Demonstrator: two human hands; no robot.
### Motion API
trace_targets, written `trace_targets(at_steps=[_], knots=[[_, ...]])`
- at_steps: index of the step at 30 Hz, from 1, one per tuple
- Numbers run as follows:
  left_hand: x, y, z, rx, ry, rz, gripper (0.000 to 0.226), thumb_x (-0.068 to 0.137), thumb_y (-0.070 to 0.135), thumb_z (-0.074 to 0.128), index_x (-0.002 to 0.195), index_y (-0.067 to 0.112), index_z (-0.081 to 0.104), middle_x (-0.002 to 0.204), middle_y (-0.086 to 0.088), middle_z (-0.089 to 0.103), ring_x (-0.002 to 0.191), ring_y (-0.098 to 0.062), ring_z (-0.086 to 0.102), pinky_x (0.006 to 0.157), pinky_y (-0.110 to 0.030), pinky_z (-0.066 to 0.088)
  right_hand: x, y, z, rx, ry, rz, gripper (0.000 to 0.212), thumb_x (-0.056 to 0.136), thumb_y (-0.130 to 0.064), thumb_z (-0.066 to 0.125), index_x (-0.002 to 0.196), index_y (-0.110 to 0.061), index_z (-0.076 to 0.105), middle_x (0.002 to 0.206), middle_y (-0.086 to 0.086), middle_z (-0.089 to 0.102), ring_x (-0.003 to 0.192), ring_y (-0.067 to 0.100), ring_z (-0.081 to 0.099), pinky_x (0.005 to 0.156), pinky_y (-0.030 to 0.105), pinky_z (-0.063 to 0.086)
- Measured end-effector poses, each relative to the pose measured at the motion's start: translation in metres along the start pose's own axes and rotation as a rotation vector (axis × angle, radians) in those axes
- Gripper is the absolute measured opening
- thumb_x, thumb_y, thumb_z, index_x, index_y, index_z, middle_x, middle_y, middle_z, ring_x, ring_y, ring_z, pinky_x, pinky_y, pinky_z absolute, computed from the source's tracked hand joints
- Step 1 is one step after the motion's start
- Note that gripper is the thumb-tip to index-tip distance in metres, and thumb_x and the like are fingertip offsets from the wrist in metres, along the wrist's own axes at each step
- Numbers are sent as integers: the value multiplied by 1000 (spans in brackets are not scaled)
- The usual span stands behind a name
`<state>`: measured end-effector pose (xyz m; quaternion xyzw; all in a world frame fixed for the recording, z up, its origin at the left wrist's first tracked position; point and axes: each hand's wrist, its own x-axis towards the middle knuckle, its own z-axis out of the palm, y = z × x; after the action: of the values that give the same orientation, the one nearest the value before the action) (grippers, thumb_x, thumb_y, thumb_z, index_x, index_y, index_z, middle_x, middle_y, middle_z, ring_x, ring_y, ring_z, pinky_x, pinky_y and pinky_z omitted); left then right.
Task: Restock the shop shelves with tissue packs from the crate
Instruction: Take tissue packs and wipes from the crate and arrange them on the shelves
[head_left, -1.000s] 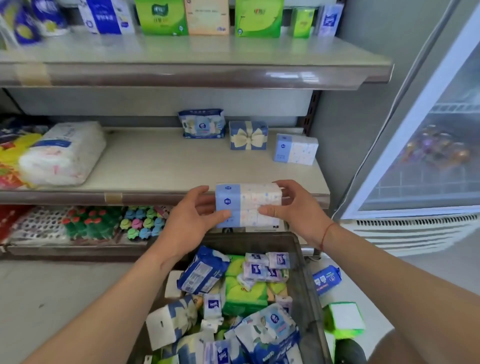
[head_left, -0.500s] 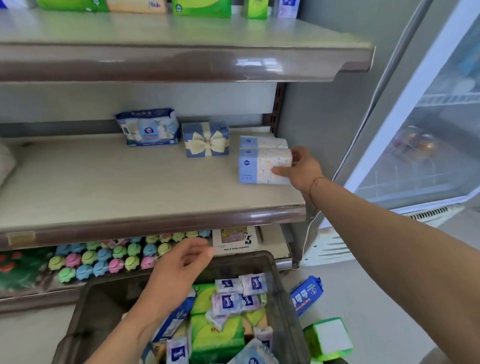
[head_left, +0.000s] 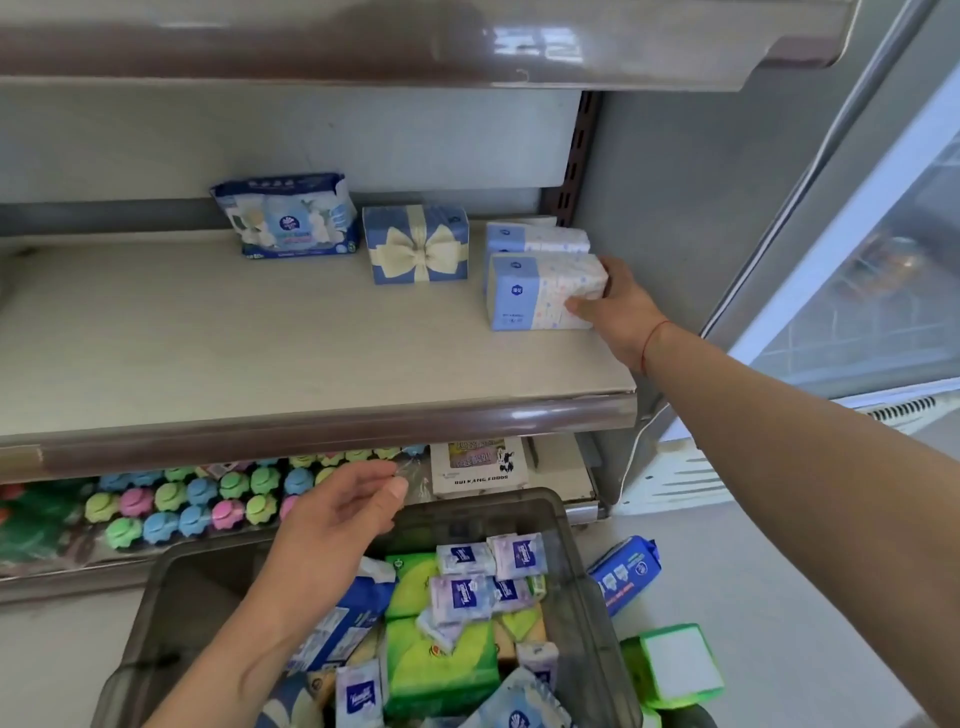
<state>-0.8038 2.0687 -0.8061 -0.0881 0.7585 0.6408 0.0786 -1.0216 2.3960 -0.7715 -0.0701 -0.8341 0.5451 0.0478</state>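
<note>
Shop shelving: pale laminate shelf (head_left: 260, 338) with a brown rounded lip, mid-frame.

Right hand (head_left: 618, 306) grip: thumb on the front face, fingers curled round the right end of a tissue pack (head_left: 540, 293). It appears to sit on the shelf right of centre, just in front of a matching pack (head_left: 537, 240).

Judged light, soft-filled, squashy if squeezed. Glossy film wrap, probably a little slippery. Best held across the short ends with a broad hold, not pinched at a corner.

Shape blocky and rectangular; blue band, dotted white print.

Further left: blue box (head_left: 415, 244) with a cream bow, then a crinkly wipes pouch (head_left: 285, 215).

Left hand (head_left: 337, 514) grip loose, fingers relaxed, holding nothing, over the smoky translucent crate (head_left: 587, 587) at lower centre, full of mixed packs.
</note>
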Motion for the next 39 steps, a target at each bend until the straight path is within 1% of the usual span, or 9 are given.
trace_targets(at_steps=[4,8,10,14,17,20,26,34,39], knots=[[-3,0,3,8,-10,1,20,96,28,68,116,26,71,110,3,75,104,-13,71,93,-35,58,-6,-6,-5,-56,-12,3,56,92,-1,65,143,-18,49,125,2,63,116,22,61,93,31,50],[-12,0,-1,0,-7,-1,22,96,28,69,117,25,70,110,4,74,106,-14,71,94,-39,59,-20,-14,1,-89,35,41,64,83,-8,69,141,-16,45,123,1,61,114,23,60,104,43,51],[-16,2,-5,9,-3,10,23,96,29,69,118,26,70,111,6,74,106,-12,70,94,-38,59,-38,-22,6,-125,83,37,64,89,-4,66,146,-7,37,123,1,52,112,19,54,99,27,47],[-31,8,-14,17,11,32,22,97,27,68,119,26,69,112,6,74,107,-12,70,93,-34,59,-95,-28,19,-190,145,-78,59,90,-5,63,144,-7,42,143,12,48,132,25,47,99,24,39],[-45,17,-21,24,25,71,21,97,28,68,118,29,69,113,7,74,107,-9,70,91,-30,59,-147,-39,31,-161,36,-138,43,91,-11,66,133,-18,57,135,3,59,119,16,57,101,31,48],[-61,25,-26,7,42,95,20,98,27,67,118,26,69,113,4,74,104,-10,71,89,-30,59,-205,-56,41,-71,-101,-116,17,93,-12,66,106,-23,69,111,1,69,90,18,68,73,28,58],[-89,46,-27,47,50,134,16,98,28,67,114,28,71,110,2,74,102,-12,72,90,-34,60,-283,-59,51,17,-329,-76,13,93,-9,69,93,-22,71,102,15,71,75,31,72,53,35,55],[-124,8,-31,152,67,74,18,95,29,71,114,29,73,105,6,75,97,-9,73,90,-34,61,-329,3,78,-57,-445,32,13,93,-6,68,99,-16,73,88,4,72,59,3,60,56,24,53],[-114,-20,-28,239,53,-14,17,94,31,72,110,28,73,104,7,74,94,-10,73,88,-35,61,-323,17,84,-104,-444,66,15,92,-4,67,101,-14,73,90,5,73,67,11,63,62,26,57]])
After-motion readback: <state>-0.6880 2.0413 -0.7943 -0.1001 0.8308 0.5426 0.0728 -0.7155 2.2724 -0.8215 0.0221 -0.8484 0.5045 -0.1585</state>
